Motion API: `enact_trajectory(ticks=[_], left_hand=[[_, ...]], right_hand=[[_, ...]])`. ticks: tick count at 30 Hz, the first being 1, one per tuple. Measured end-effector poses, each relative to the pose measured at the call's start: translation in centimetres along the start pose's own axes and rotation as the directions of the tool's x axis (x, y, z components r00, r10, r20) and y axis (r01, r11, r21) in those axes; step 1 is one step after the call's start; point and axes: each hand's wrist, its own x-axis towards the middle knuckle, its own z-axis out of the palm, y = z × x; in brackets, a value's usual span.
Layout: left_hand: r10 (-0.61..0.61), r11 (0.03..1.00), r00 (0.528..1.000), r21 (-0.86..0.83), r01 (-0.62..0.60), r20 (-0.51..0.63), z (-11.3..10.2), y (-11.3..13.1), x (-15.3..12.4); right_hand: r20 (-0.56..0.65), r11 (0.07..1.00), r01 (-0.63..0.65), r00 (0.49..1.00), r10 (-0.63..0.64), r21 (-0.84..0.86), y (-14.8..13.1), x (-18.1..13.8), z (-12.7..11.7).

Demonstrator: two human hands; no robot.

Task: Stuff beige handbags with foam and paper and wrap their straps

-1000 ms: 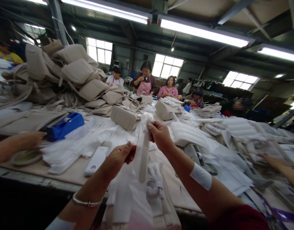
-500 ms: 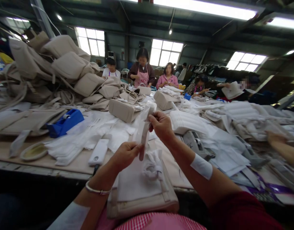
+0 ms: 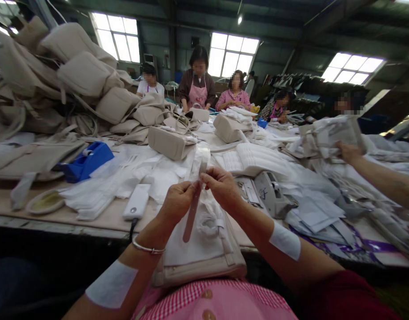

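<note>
Between my hands is a narrow taupe strap point(image 3: 192, 218), its rounded lower end hanging bare toward me. Thin white wrapping point(image 3: 201, 156) surrounds its upper part. My left hand point(image 3: 178, 200) pinches the strap near the middle, thumb against fingers. Right beside it, my right hand point(image 3: 221, 184) pinches the wrapped part, with its fingertips almost touching the left ones. Below them a beige bag point(image 3: 236, 263) lies at the table edge, partly over my lap. On the bag rest a white sheet point(image 3: 179, 251) and a white wrapped bundle point(image 3: 209, 222), partly hidden by the strap and my hands.
A blue tape dispenser point(image 3: 87, 161) and a white power bank point(image 3: 137, 202) with a cable lie left. A grey tape dispenser point(image 3: 273, 195) stands right. Beige bags point(image 3: 82, 73) are heaped back left. A co-worker's hand point(image 3: 349, 151) holds a bag at right; other people work across the table.
My hands have come closer together, and the left one has moved up the strap. More of the bare strap end hangs below. The co-worker at right has lifted a bag; the view has tilted down.
</note>
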Motion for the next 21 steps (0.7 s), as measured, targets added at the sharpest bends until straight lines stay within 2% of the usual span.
enact_trajectory(ticks=[2, 5, 7, 11, 13, 17, 19, 21], left_hand=[[0.017, 0.996, 0.999, 0.088, -0.014, -0.035, -0.2, 0.2, -0.1], [0.068, 0.981, 0.997, 0.183, -0.061, -0.035, -0.6, 0.9, -0.6], [0.094, 0.977, 0.995, 0.192, -0.096, 0.024, -1.0, 1.3, -0.9], [0.090, 0.965, 0.987, 0.232, -0.119, 0.130, -2.9, 1.6, -1.3], [0.031, 0.969, 0.989, 0.237, -0.065, 0.143, -3.8, 1.7, -1.4], [-0.181, 0.978, 0.962, 0.138, 0.155, 0.203, -4.7, 1.6, -1.7], [-0.250, 0.967, 0.943, 0.099, 0.233, 0.218, -4.7, 1.6, -2.1], [-0.256, 0.966, 0.942, 0.094, 0.241, 0.218, -5.0, 1.8, -2.6]], right_hand=[[0.092, 0.991, -0.110, 0.990, 0.103, 0.078, -0.1, 0.1, -0.3], [0.249, 0.952, -0.276, 0.939, 0.239, 0.129, -0.8, 0.8, -0.6], [0.273, 0.958, -0.265, 0.935, 0.228, 0.107, -1.6, 1.6, -0.6], [0.237, 0.988, -0.124, 0.966, 0.100, 0.089, -3.6, 3.4, -0.4], [0.236, 0.992, -0.074, 0.971, 0.049, 0.098, -4.3, 4.1, -0.2], [0.224, 0.993, -0.036, 0.975, 0.010, 0.115, -4.6, 4.4, 0.9], [0.229, 0.986, -0.059, 0.973, 0.022, 0.157, -4.4, 4.6, 1.4], [0.224, 0.957, -0.128, 0.972, 0.069, 0.259, -4.3, 5.2, 1.7]])
